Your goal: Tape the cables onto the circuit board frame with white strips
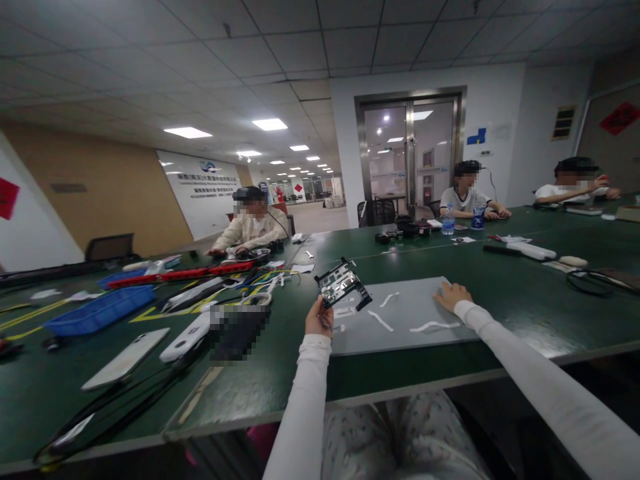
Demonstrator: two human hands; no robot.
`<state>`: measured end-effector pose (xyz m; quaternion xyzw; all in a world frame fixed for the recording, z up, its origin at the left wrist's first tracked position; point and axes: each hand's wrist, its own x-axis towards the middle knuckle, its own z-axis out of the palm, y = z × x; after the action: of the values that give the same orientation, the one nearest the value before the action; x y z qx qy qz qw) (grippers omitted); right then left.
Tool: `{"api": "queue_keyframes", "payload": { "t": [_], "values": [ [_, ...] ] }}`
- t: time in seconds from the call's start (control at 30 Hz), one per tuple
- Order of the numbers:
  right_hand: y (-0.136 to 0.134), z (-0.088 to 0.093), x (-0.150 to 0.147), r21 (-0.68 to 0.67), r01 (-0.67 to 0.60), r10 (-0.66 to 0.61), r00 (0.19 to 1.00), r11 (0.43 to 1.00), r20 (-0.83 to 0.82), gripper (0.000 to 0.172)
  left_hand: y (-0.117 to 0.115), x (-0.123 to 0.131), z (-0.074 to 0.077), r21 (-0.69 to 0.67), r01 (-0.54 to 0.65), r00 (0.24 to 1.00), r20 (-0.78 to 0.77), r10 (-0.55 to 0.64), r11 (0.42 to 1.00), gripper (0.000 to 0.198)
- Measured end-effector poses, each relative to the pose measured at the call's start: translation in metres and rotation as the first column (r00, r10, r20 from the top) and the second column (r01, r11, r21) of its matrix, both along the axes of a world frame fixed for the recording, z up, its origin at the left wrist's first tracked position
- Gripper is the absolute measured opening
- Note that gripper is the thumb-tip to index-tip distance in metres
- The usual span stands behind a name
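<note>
My left hand (319, 317) grips the lower left edge of a black and silver metal frame (343, 285), held tilted above the left part of a grey mat (400, 340). At the mat's upper right corner rests my right hand (451, 295), fingers spread over the edge and nothing visible in them. Several thin white strips lie on the mat: a curved one (389, 299), a slanted one (381, 321) and a longer one (434, 326) nearest my right hand. Small pale pieces (345, 311) lie partly below the frame.
Left on the green table (270, 393) are a blue tray (103, 311), a white phone (126, 359), a white device (186, 337) and tangled cables. Bottles (448, 219) stand far right of centre. A person (257, 223) sits across; two more sit at right.
</note>
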<state>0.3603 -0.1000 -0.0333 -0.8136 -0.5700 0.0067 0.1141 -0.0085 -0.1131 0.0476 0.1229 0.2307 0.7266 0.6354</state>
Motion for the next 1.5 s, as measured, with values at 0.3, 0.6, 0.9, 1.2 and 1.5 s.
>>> {"api": "queue_keyframes", "payload": {
  "t": [0.3,0.6,0.9,1.2,1.5],
  "values": [
    [-0.001,0.005,-0.054,0.054,-0.078,0.078,0.997,0.995,0.008,0.058,-0.002,0.000,0.002,-0.002,-0.004,1.000,-0.021,0.004,1.000,0.012],
    [-0.010,0.022,-0.087,0.094,-0.118,0.128,0.985,0.989,-0.117,0.050,-0.001,0.004,0.000,-0.012,0.007,0.998,-0.055,-0.007,1.000,0.011],
    [-0.029,0.034,-0.105,0.286,-0.629,0.685,0.598,0.723,-0.415,0.024,-0.006,0.008,0.002,-0.034,0.007,0.996,-0.091,-0.010,0.999,0.014],
    [-0.045,0.043,-0.107,0.368,-0.809,0.759,0.139,0.458,-0.636,0.019,-0.005,0.010,-0.001,-0.044,-0.005,0.992,-0.125,-0.001,0.999,0.013],
    [-0.052,0.052,-0.105,0.347,-0.848,0.715,0.053,0.401,-0.697,0.016,-0.003,0.008,-0.003,-0.051,0.005,0.990,-0.138,-0.012,0.999,0.013]
  ]
}}
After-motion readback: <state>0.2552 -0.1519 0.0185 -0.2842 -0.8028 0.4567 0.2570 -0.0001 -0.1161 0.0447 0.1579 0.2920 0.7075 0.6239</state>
